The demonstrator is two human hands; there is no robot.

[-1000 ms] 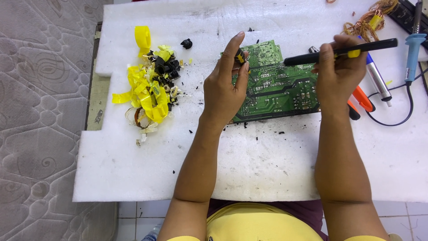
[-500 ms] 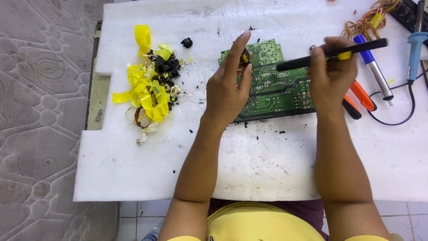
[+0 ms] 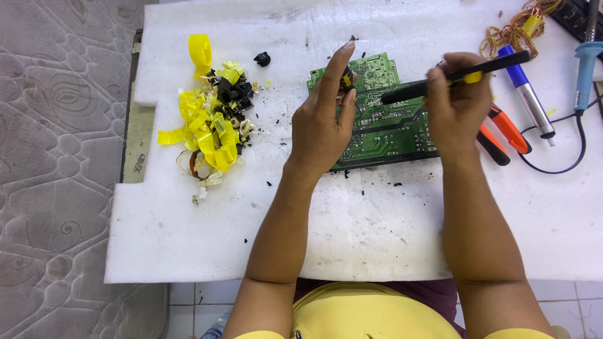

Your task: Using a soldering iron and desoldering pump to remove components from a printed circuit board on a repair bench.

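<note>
Right hand [image 3: 457, 107] holds black rod tool [image 3: 453, 78] (slim) over green board [image 3: 383, 129].

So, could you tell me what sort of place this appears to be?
Probably an informal electronics repair or salvage spot: a green circuit board lies on a white foam sheet, with a blue-handled soldering iron and orange-handled pliers beside it.

Left of centre on the white foam counter [image 3: 352, 251], a heap of yellow tape scraps [image 3: 204, 129] mixed with black bits. A small black piece [image 3: 262, 59] lies apart, just above. Upper right: a tangle of copper wire [image 3: 516, 28], a blue-and-silver desoldering pump [image 3: 526, 94], a blue-handled soldering iron [image 3: 586, 63] with black cord. Orange-handled pliers [image 3: 505, 129] lie right of centre. A grey patterned mattress [image 3: 56, 169] fills the left edge.
</note>
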